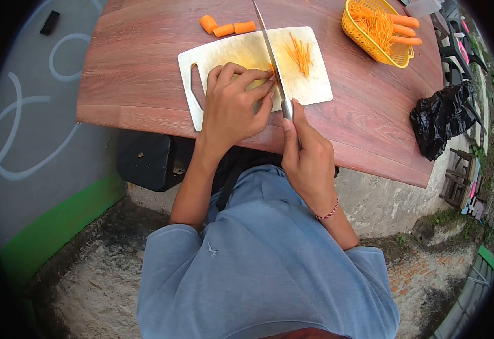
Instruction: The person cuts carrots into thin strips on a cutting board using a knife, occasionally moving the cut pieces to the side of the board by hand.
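Observation:
My right hand (308, 152) is closed around the handle of a kitchen knife (271, 51), its blade upright across the white cutting board (316, 85). Close to the left side of the blade, my left hand (235, 104) presses its bent fingertips on a small orange carrot piece (272, 67), mostly hidden by the fingers. Thin carrot strips (299, 56) lie loose on the board to the right of the knife. Just beyond the board's far edge, several peeled carrot chunks (224, 30) rest on the table.
A yellow plastic basket (360, 44) with shredded carrot and whole carrots (405, 31) stands at the far right of the reddish wooden table (139, 73). At the right edge sits a black plastic bag (442, 116). A dark stool (145, 161) is under the left side.

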`<state>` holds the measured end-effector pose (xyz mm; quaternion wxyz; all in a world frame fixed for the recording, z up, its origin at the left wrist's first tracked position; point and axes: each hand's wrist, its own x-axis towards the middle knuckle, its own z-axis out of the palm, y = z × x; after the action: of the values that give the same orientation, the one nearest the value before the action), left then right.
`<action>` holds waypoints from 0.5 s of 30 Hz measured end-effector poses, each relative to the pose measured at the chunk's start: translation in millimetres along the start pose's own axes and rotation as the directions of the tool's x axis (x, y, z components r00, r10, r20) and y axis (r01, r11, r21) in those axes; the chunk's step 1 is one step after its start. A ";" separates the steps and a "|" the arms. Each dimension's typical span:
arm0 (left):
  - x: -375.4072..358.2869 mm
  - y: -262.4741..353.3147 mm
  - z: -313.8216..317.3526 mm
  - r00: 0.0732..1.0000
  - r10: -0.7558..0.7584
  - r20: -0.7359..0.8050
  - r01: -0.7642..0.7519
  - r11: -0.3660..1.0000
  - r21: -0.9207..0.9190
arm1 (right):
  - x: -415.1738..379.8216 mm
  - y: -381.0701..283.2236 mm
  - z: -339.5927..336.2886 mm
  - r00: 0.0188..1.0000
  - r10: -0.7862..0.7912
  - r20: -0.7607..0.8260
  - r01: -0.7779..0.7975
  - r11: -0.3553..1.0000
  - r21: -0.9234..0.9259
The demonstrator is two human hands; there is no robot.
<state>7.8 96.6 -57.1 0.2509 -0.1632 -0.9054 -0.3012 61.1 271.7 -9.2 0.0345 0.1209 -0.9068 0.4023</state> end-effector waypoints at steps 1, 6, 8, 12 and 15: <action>0.1 -0.3 0.3 1.000 -0.001 0.000 0.001 1.000 -0.001 | 0.1 -0.5 0.6 1.000 -0.005 0.001 0.006 1.000 -0.007; 0.1 0.2 -1.0 1.000 0.006 0.003 -0.006 1.000 0.011 | 0.0 -2.4 4.5 1.000 -0.025 -0.002 0.025 0.998 -0.055; 0.8 -0.1 -1.1 1.000 0.008 0.002 -0.008 1.000 0.013 | 1.6 -4.1 5.0 1.000 -0.015 0.010 0.015 0.997 -0.076; 0.5 0.8 -0.4 1.000 0.005 0.007 -0.005 1.000 0.003 | 12.5 -7.7 -0.6 1.000 0.021 0.022 -0.019 0.996 -0.082; -0.5 0.0 0.8 1.000 0.012 -0.004 -0.012 1.000 0.003 | 23.5 -3.4 -5.4 0.994 0.089 0.056 -0.087 0.995 -0.042</action>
<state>7.9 97.0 -57.9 0.2548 -0.1676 -0.9043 -0.2987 39.0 268.9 0.7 -0.0070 0.0918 -0.9196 0.3820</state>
